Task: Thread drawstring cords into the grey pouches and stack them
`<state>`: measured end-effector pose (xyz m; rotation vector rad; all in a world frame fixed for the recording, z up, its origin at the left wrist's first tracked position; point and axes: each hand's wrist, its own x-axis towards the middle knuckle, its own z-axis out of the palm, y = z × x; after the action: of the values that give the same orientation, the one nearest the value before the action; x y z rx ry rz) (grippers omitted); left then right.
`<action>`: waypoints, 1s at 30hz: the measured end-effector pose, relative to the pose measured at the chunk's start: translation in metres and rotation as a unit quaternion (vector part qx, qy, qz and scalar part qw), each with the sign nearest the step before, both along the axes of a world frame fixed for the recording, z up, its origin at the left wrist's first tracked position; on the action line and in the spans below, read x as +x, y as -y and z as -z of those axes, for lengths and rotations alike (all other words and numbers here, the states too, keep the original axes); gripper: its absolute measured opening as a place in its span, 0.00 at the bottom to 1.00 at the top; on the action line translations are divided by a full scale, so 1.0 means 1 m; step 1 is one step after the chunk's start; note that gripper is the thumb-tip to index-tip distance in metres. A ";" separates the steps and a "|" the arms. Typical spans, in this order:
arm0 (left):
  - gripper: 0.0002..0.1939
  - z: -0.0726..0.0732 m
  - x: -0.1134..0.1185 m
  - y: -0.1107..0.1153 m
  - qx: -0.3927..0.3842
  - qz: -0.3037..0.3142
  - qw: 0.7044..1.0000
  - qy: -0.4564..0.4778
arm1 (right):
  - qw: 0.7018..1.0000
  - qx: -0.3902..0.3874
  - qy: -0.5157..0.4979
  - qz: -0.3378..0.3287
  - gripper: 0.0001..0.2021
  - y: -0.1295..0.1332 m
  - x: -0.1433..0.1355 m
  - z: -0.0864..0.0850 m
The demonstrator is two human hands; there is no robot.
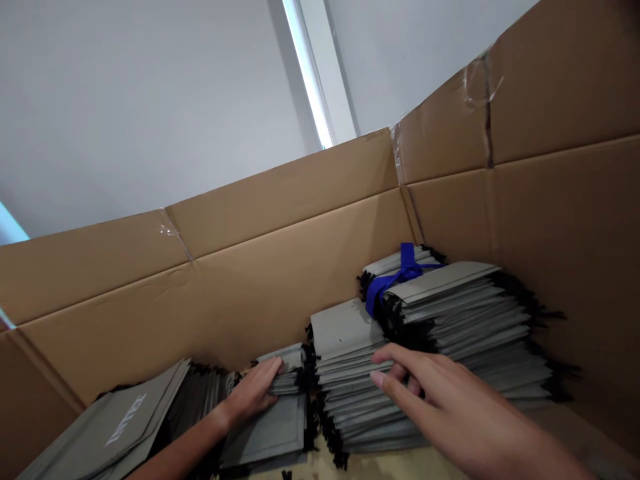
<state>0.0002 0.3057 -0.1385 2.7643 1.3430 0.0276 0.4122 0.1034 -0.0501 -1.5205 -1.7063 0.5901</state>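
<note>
The left hand [255, 390] is stretched forward on a bare forearm that enters from the lower left, its palm turned down and its fingers curled loosely. The right hand [450, 407] is held nearer, palm down, with the fingers [395, 357] extended and slightly spread toward the left.

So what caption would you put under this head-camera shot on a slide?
Both hands, left hand and right hand, rest on stacks of flat grey bags inside a large cardboard box.
</note>
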 end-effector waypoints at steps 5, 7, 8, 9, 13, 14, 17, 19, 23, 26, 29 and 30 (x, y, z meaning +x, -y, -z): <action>0.31 -0.001 0.009 -0.004 -0.003 -0.028 0.999 -0.026 | 1.000 -0.007 0.001 -0.015 0.21 -0.001 0.000 -0.001; 0.33 -0.001 0.011 -0.001 -0.007 -0.025 0.999 -0.041 | 1.000 -0.008 0.001 -0.016 0.21 -0.002 0.000 -0.001; 0.32 -0.001 0.012 0.002 -0.008 -0.021 0.999 -0.048 | 1.000 -0.008 0.001 -0.015 0.21 -0.003 0.000 -0.001; 0.32 -0.001 0.013 0.005 -0.008 -0.017 0.998 -0.055 | 1.000 -0.009 0.000 -0.014 0.21 -0.003 -0.001 -0.002; 0.32 -0.005 0.018 0.017 -0.009 -0.016 0.997 -0.079 | 1.000 -0.016 0.008 -0.017 0.21 -0.002 -0.002 -0.005; 0.31 -0.008 0.019 0.018 -0.012 -0.018 0.996 -0.086 | 1.000 -0.015 0.010 -0.019 0.20 -0.001 -0.003 -0.006; 0.31 -0.032 0.020 0.016 -0.018 -0.031 0.994 -0.103 | 1.000 -0.010 0.013 -0.024 0.20 0.004 -0.002 -0.010; 0.33 -0.061 0.018 0.017 -0.010 -0.045 0.993 -0.110 | 1.000 -0.009 0.014 -0.024 0.21 0.007 -0.001 -0.012; 0.36 -0.145 0.017 0.043 0.040 -0.073 0.992 -0.099 | 0.999 -0.020 0.014 -0.029 0.21 0.012 0.002 -0.020; 0.29 -0.214 0.034 0.094 0.114 -0.105 0.988 0.005 | 0.999 0.008 -0.004 -0.043 0.17 0.021 -0.003 -0.031; 0.24 -0.260 0.069 0.167 0.144 -0.170 0.948 0.228 | 0.989 0.128 -0.047 -0.048 0.14 0.048 -0.017 -0.055; 0.26 -0.267 0.083 0.194 0.118 -0.207 0.922 0.305 | 0.980 0.182 -0.065 -0.041 0.13 0.063 -0.022 -0.064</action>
<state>0.0833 0.1119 0.1283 2.2453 1.7509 1.0342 0.3902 0.0404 0.0141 -1.1347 -1.6732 0.3836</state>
